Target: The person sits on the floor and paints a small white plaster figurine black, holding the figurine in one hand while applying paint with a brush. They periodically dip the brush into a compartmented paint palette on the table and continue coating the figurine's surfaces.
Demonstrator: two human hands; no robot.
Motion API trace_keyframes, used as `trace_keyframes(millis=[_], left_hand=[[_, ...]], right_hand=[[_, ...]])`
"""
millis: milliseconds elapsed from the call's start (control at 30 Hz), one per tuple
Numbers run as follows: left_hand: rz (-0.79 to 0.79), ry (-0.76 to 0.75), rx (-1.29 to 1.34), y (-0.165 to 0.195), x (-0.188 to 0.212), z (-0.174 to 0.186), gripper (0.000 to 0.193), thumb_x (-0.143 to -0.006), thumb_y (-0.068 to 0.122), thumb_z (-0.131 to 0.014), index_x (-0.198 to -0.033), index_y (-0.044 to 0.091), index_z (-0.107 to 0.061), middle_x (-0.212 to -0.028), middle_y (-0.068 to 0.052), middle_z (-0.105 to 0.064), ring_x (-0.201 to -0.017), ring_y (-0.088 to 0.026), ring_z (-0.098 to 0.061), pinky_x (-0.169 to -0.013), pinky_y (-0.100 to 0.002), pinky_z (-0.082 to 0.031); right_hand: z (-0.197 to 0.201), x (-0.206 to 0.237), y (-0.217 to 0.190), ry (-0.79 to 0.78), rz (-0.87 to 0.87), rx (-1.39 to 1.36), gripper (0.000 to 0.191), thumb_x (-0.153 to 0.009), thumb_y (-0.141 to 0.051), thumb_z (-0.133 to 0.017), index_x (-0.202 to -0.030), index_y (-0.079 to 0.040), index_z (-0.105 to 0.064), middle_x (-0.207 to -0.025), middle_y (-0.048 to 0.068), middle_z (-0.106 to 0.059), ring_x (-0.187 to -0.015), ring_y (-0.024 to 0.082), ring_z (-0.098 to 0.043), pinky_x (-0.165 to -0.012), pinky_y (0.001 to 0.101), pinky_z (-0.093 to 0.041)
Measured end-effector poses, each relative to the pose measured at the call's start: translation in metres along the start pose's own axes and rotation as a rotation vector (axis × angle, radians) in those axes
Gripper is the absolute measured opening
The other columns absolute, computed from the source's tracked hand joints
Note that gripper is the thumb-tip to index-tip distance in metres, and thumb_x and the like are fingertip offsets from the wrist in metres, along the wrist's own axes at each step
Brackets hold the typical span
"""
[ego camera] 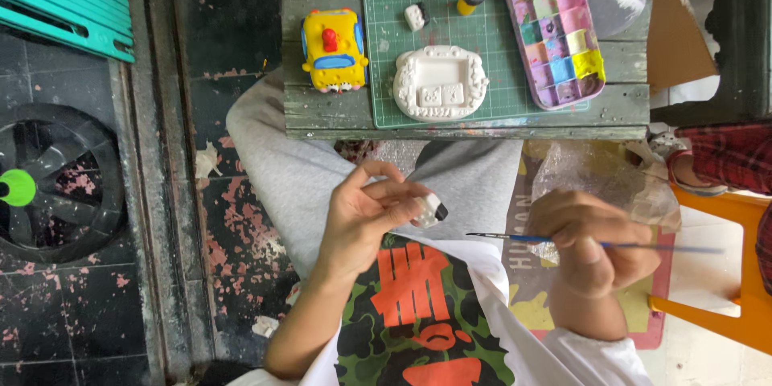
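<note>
We hold a small white plaster piece (429, 211), one end already black, pinched at the fingertips of our left hand (366, 213) above our lap, below the near edge of the table (322, 108). Our right hand (591, 245) is closed around a thin blue-handled brush (555, 240), its fine tip pointing left toward the piece but still apart from it.

To paint this well, we judge that we should keep our fingertips on the unpainted white part, away from the black end, and turn the piece so the face to be coloured looks at the brush. Resting our wrists against each other or on our knees would steady the tip. Light, short strokes suit a thing this small.

On the green cutting mat (482, 40) lie a white plaster frame (440, 83) and another small piece (415, 16); the paint palette (556, 32) sits at the right, a yellow toy car (334, 50) to the left.
</note>
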State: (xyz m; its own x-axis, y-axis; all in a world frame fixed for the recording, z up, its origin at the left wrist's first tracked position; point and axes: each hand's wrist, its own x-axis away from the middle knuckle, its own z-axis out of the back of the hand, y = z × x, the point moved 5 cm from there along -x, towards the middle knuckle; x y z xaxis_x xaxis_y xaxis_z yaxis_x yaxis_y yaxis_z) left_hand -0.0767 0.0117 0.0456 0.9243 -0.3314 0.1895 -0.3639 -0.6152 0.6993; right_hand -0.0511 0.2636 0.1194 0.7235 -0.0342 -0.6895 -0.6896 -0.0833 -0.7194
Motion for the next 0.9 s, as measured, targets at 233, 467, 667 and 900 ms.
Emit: trace_keyframes(millis=[233, 467, 667, 900], left_hand=[[0.196, 0.114, 0.426, -0.061, 0.012, 0.020, 0.025, -0.098, 0.003, -0.069, -0.119, 0.003, -0.057, -0.101, -0.015, -0.074, -0.089, -0.022, -0.073, -0.079, -0.035, -0.064], [-0.074, 0.083, 0.227, -0.047, 0.023, 0.013, 0.035, -0.090, -0.009, -0.075, -0.120, 0.000, -0.058, -0.110, -0.017, -0.070, -0.101, -0.025, -0.073, -0.089, -0.039, -0.064], [-0.228, 0.130, -0.067, -0.024, 0.036, 0.000, 0.044, -0.085, -0.018, -0.076, -0.120, -0.002, -0.054, -0.116, -0.020, -0.068, -0.107, -0.025, -0.072, -0.093, -0.039, -0.066], [-0.200, 0.111, 0.002, -0.019, 0.036, -0.002, 0.045, -0.085, -0.020, -0.074, -0.121, -0.003, -0.053, -0.116, -0.020, -0.069, -0.100, -0.026, -0.074, -0.090, -0.038, -0.065]], right_hand=[[0.006, 0.041, 0.013, 0.163, -0.056, 0.053, 0.018, -0.100, -0.007, -0.047, -0.090, 0.008, -0.050, -0.077, 0.025, -0.060, -0.063, 0.028, -0.060, -0.051, 0.0401, -0.054], [-0.002, 0.053, 0.013, 0.215, 0.125, 0.080, 0.012, -0.104, -0.004, -0.044, -0.098, 0.006, -0.045, -0.083, 0.019, -0.056, -0.067, 0.029, -0.064, -0.060, 0.0439, -0.057], [-0.027, 0.044, -0.004, 0.025, 0.081, 0.255, 0.019, -0.101, -0.011, -0.046, -0.090, 0.004, -0.048, -0.074, 0.024, -0.060, -0.063, 0.028, -0.063, -0.055, 0.0417, -0.056], [-0.031, 0.036, -0.005, 0.038, 0.087, 0.238, 0.020, -0.105, -0.012, -0.046, -0.093, 0.004, -0.045, -0.074, 0.023, -0.062, -0.064, 0.028, -0.064, -0.057, 0.0427, -0.059]])
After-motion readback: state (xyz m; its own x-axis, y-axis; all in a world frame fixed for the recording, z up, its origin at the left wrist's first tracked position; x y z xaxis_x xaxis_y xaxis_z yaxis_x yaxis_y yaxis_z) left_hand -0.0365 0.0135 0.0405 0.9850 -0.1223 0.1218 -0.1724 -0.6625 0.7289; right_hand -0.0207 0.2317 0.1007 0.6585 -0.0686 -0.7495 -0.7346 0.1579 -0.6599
